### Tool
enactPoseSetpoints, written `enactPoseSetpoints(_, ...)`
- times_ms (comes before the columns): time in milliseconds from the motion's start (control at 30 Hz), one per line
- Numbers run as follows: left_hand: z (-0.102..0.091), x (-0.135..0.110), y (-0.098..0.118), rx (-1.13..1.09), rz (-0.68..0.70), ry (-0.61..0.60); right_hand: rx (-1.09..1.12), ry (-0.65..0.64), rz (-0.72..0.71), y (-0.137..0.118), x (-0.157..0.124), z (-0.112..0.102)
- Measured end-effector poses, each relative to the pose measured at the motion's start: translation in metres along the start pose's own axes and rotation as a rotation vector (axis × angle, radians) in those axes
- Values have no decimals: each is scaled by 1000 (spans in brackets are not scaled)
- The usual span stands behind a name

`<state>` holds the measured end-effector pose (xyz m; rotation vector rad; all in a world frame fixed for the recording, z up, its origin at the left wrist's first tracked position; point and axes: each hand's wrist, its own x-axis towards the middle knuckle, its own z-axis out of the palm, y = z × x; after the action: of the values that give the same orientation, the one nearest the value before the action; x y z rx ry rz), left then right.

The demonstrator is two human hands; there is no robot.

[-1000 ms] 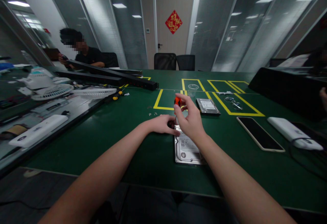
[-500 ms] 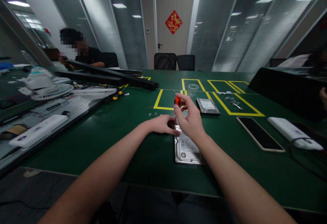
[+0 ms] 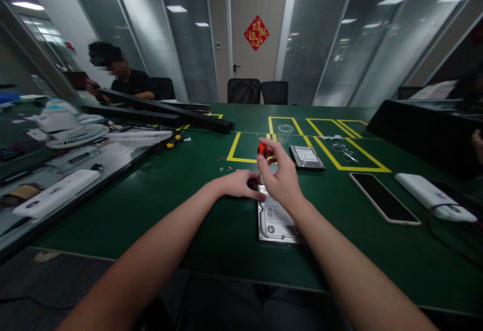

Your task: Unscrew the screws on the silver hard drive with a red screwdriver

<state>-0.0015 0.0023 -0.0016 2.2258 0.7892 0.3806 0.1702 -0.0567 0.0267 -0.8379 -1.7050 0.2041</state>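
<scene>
A hard drive (image 3: pixel 277 225) lies flat on the green table in front of me, its silver, labelled face up. My right hand (image 3: pixel 281 177) pinches the orange-and-black handle of a screwdriver (image 3: pixel 262 149) held upright, its thin shaft pointing down at the drive's far end. Around the drive's far left corner my left hand (image 3: pixel 243 184) is closed, with the thumb on top close to the shaft. The screwdriver's tip is hidden behind the fingers. Several tiny pieces, perhaps screws (image 3: pixel 227 168), lie beyond my left hand.
A second hard drive (image 3: pixel 307 157) and a clear plastic cup (image 3: pixel 286 133) stand farther back. To the right are eyeglasses (image 3: pixel 345 153), a phone (image 3: pixel 384 197) and a white power bank (image 3: pixel 433 196). Fan parts (image 3: pixel 77 130) and a yellow-black screwdriver (image 3: pixel 174 141) lie left. A person (image 3: pixel 132 84) sits across.
My hands, the screwdriver and the drive keep the same places. Across the table, the seated person's head has shifted slightly.
</scene>
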Motion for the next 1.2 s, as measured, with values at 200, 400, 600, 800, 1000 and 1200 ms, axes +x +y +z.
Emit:
enactPoseSetpoints(200, -1, -1, 3, 40, -29, -20, 9, 1, 0, 0, 0, 0)
enactPoseSetpoints(400, -1, 0, 2, 29, -16, -9, -1, 2, -2, 0, 0, 0)
enactPoseSetpoints(600, 0, 0, 1, 34, -12, 3, -3, 12, -8, 0, 0, 0)
enactPoseSetpoints(800, 0, 1, 1, 37, 4, -11, -25, 32, -19, -1, 0, 0)
enactPoseSetpoints(1000, -1, 1, 3, 94, -14, -21, -5, 66, -28, 1, 0, -2)
enactPoseSetpoints(1200, 0, 1, 4, 116, -18, -15, 55, 49, -3, 8, -1, 0)
